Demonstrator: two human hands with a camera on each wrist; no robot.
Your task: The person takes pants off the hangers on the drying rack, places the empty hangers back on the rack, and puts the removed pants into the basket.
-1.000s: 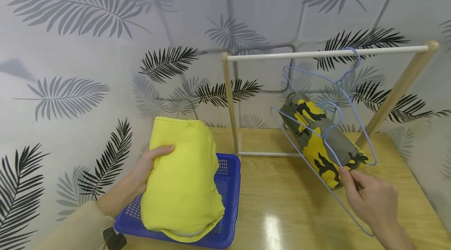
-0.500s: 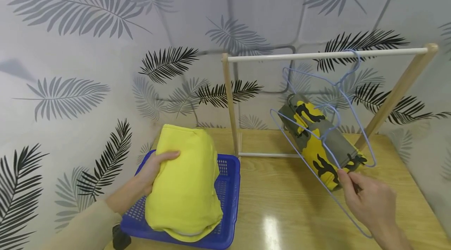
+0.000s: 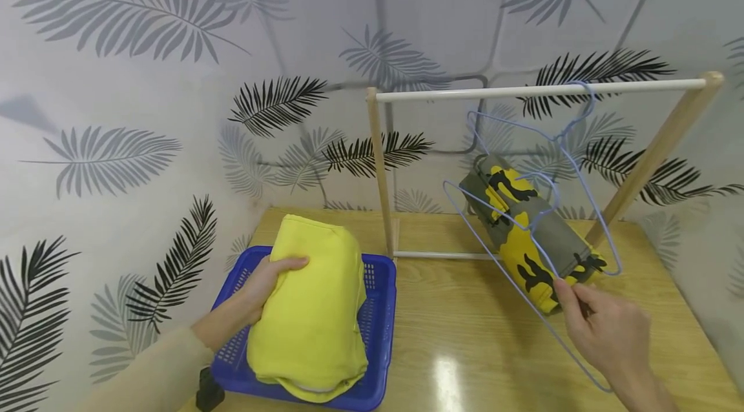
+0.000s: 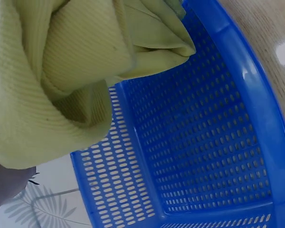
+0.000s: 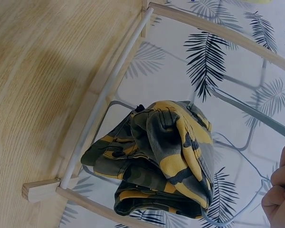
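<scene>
Yellow garment and pale blue hanger, one in each hand.
The yellow garment [image 3: 314, 309], folded into a thick, soft bundle, slants at the lower left-centre of the frame, over the blue basket [image 3: 380, 334]; whether it touches the basket is unclear. The left hand [image 3: 264, 289] grips its left edge, thumb on top. The thin hanger [image 3: 531, 227], bare and tilted down to the lower right, is pinched along one arm by the right hand [image 3: 607, 331].
</scene>
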